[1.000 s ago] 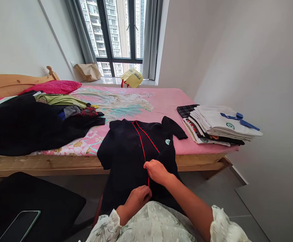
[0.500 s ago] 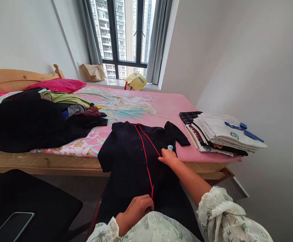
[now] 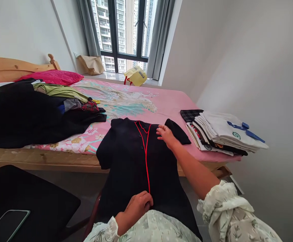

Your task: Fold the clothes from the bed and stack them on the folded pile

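A black short-sleeved shirt (image 3: 128, 154) with red piping down its button front lies face up across the bed's edge and down towards my lap. At the lower end of the red-trimmed opening, my left hand (image 3: 139, 203) is closed on the shirt's front edge. My right hand (image 3: 166, 134) is over the shirt's upper part, between the collar and the right-side sleeve, fingers stretched out and holding nothing. It covers part of the shoulder; whether it presses on the cloth I cannot tell.
Folded clothes (image 3: 224, 131) are stacked on the pink bedsheet (image 3: 169, 101) at right. Loose dark clothes (image 3: 35, 117) are heaped at left. A phone (image 3: 7, 225) rests on a black seat (image 3: 48, 198). Behind are a yellow bag (image 3: 136, 75) and a brown paper bag (image 3: 91, 64).
My right hand has let go of the front edge and moved up towards the shoulder, its fingers opening. The two front edges now meet along the lower part. My left hand stays low.
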The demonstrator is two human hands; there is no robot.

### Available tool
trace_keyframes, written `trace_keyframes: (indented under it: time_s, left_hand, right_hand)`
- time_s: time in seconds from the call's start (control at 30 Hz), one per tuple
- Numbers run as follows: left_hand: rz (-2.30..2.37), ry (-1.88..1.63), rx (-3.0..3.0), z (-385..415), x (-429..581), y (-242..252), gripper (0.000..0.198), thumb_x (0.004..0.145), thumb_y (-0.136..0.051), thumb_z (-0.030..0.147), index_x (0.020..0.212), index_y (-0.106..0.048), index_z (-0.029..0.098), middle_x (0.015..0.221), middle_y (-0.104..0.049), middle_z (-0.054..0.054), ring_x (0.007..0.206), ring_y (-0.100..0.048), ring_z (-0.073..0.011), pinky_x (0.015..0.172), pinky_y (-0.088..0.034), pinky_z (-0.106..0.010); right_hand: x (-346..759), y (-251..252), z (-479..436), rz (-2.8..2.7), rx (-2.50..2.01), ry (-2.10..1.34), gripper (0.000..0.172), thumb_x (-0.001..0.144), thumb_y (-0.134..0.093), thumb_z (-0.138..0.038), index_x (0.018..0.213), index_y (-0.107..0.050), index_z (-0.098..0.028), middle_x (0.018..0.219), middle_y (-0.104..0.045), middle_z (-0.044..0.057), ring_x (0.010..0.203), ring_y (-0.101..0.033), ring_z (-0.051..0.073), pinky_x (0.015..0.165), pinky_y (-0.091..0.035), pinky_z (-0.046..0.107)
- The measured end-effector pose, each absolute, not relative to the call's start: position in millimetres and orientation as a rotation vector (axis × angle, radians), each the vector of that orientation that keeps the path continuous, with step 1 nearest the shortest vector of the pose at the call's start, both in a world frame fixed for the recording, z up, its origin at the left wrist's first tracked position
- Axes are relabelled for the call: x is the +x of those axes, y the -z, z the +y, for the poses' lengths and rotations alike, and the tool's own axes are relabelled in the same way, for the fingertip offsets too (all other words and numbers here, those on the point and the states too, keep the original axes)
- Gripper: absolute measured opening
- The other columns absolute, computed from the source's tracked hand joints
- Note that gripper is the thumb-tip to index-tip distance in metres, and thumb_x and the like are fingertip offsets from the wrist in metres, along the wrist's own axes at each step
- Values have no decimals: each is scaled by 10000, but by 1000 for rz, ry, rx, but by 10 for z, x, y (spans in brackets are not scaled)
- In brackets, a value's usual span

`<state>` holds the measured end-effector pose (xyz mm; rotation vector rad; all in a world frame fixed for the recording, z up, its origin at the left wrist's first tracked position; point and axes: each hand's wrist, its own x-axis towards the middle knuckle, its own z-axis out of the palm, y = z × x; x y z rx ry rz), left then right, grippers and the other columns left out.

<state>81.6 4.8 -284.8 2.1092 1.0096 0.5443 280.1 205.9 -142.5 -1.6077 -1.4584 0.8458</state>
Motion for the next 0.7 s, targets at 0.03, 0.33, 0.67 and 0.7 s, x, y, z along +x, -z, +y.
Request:
trace_keyframes:
  time_s: [0.03, 0.33, 0.67, 0.7]
  left_hand:
    - [1011, -552, 2121, 48, 819, 2850, 260, 720, -445, 22, 777, -627, 197, 790, -620, 7, 703, -555, -83, 651, -392, -166]
    - [945, -518, 2172, 37, 845, 2926, 227, 736, -463, 52, 729, -638, 196, 750, -649, 5, 672, -576, -100, 646, -418, -190]
    - [1357, -313, 2338, 644, 943, 2339, 218, 813, -401, 89, 887, -567, 211, 893, -625, -48, 883, -547, -185, 795, -403, -288]
    - [1374, -264, 2352, 708, 983, 2350, 219, 790, -421, 75, 882, -570, 205, 891, -627, -58, 897, -545, -201, 805, -397, -306]
  right_hand:
    - [2693, 1516, 1893, -1476, -1593, -851, 292, 876, -401, -335, 1116, -483, -190, 983, -626, 59, 768, -602, 125, 624, -469, 238]
    - [2204, 2574, 573, -1874, -1984, -432, 371, 694, -616, -276, 1029, -479, -195, 1001, -572, 75, 883, -578, 223, 703, -423, 294]
    - [2461, 2770, 498, -1581, -1938, -750, 161, 751, -522, -227, 909, -546, -209, 743, -604, -7, 671, -559, 137, 604, -350, 225]
    - [2475, 2763, 477, -1614, -1957, -739, 102, 740, -528, -218, 838, -553, -211, 727, -599, -8, 655, -546, 133, 584, -324, 224]
